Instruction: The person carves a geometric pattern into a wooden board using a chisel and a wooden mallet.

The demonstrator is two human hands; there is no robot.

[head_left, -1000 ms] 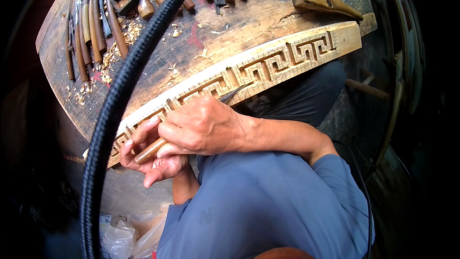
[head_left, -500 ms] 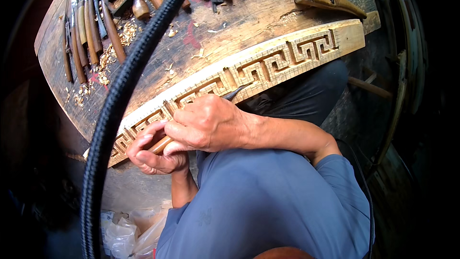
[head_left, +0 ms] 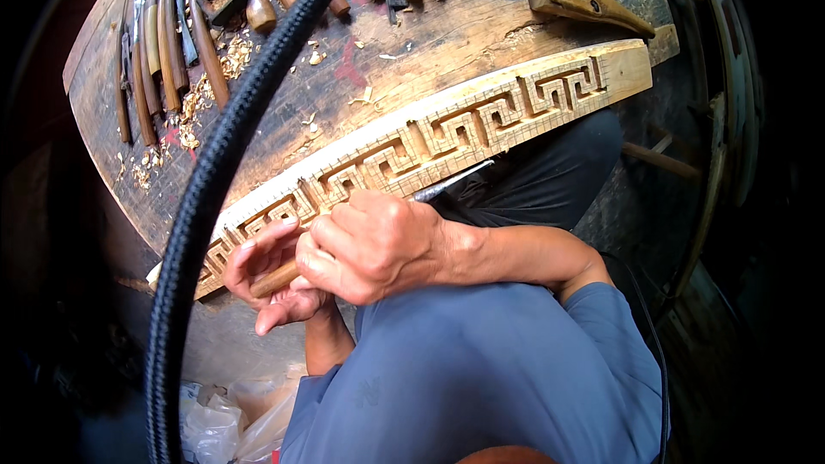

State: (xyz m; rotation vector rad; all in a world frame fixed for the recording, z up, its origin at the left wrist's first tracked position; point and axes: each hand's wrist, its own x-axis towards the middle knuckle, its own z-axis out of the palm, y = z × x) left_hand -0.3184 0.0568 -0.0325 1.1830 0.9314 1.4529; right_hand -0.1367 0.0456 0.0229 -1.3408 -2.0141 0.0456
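A carving chisel lies in my right hand point(head_left: 374, 245), whose fingers are wrapped round it. Its wooden handle point(head_left: 277, 279) points to the lower left, and its metal blade point(head_left: 455, 179) comes out past the wrist to the upper right. My left hand point(head_left: 279, 266) is cupped around the handle's end, fingers loosely curled and thumb apart, without a firm grip. Beyond both hands, a long pale wooden board point(head_left: 425, 142) with a carved key pattern and pencilled grid slants across the table edge. The blade is just below the board's near edge, over my dark trouser leg.
Several wood-handled chisels point(head_left: 206, 60) lie at the back left of the worn table point(head_left: 284, 125), among wood shavings point(head_left: 236, 56). A small dark box point(head_left: 221, 2) sits there. At the back right rests a wooden mallet point(head_left: 584, 0). A black braided cable point(head_left: 219, 155) crosses the view.
The chisel's blade has moved off the carved face to below the board's near edge. My right hand has lowered slightly, and my left fingers have loosened from the handle.
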